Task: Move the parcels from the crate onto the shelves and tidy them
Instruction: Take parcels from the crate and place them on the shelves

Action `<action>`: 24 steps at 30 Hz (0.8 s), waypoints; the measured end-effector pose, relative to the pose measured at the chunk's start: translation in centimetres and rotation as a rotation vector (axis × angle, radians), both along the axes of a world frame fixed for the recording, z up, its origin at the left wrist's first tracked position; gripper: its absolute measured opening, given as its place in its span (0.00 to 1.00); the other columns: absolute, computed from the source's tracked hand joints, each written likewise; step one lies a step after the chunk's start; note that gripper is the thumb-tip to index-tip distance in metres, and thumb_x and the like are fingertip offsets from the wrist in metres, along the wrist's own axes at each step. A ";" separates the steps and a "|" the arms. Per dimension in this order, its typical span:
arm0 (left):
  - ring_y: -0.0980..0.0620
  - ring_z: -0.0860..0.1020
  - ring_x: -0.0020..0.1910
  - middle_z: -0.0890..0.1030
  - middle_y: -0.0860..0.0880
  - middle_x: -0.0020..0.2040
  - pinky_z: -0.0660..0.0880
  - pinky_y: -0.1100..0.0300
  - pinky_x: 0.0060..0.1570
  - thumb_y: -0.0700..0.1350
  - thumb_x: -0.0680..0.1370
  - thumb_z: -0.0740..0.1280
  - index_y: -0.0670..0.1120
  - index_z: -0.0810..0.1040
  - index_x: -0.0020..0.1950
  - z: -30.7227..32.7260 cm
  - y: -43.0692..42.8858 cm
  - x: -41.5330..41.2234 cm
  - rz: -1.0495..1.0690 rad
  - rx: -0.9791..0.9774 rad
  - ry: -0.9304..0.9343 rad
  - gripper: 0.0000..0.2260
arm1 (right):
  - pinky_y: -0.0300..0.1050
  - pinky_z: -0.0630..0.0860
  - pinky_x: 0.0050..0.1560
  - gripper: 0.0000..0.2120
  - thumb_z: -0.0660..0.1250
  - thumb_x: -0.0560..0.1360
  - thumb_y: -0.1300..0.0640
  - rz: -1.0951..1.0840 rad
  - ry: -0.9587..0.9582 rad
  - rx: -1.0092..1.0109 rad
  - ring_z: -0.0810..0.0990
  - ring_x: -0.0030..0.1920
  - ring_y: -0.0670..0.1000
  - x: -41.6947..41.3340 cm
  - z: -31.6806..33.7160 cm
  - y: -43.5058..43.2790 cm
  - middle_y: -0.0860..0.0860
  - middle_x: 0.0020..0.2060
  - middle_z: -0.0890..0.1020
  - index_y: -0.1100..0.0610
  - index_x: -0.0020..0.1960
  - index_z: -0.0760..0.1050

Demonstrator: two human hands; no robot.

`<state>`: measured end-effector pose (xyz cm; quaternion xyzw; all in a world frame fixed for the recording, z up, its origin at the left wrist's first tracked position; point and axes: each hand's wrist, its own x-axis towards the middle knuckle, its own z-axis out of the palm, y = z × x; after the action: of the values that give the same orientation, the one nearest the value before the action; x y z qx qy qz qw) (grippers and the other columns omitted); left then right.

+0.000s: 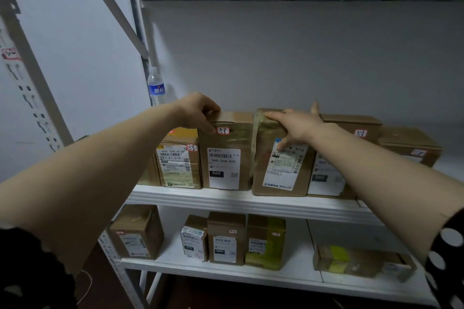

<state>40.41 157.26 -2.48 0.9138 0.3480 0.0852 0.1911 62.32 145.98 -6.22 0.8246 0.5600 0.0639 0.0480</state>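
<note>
Upper shelf, row of parcels standing along the near edge.

The left hand (198, 110) holds the tall brown cardboard parcel (227, 155). The parcel is matt card with glossy clear tape across the top. It carries a white barcode label reading "060-068 A05", a black "060" block below that, and a small red-edged sticker at the top left corner. It stands upright on the white metal upper shelf (226, 199), touching a shorter yellow-taped parcel (179, 158) on its left. The left fingers are curled over the top left corner and the thumb lies on the front face beside the sticker, so the corner is pinched.

The right hand (293, 125) rests on the tape-wrapped brown parcel (278, 178), just right of the tall one. This parcel is tilted, its top leaning left. Shiny wrinkled tape covers its top and left side, and a white label with a blue corner sits on the front. The right fingers are straight and spread apart. The index finger lies along the top front edge, the thumb points down over the label, and one fingertip is raised behind. The hand is not closed round the parcel.

To the right, past the forearm, stands a flap-lidded brown box (351, 124), then a low brown box (409, 145) at the far right.

A clear plastic water bottle with a blue label (156, 86) stands at the far left by the grey upright.

The white lower shelf (200, 264) carries more cardboard parcels, some upright and one lying flat at the right.

The right arm ends in a black white-dotted sleeve (448, 246).
</note>
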 end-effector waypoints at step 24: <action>0.47 0.61 0.74 0.62 0.47 0.76 0.63 0.55 0.69 0.34 0.72 0.71 0.48 0.56 0.77 -0.4 -2.5 0.6 0.056 0.094 -0.193 0.38 | 0.61 0.35 0.72 0.53 0.71 0.65 0.34 0.087 -0.135 0.243 0.57 0.75 0.55 -2.7 -0.2 -2.4 0.57 0.74 0.60 0.55 0.77 0.49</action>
<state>40.99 154.75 -2.93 0.8992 0.3491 0.1943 0.1784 59.67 143.54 -6.47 0.7932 0.5788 0.1888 -0.0174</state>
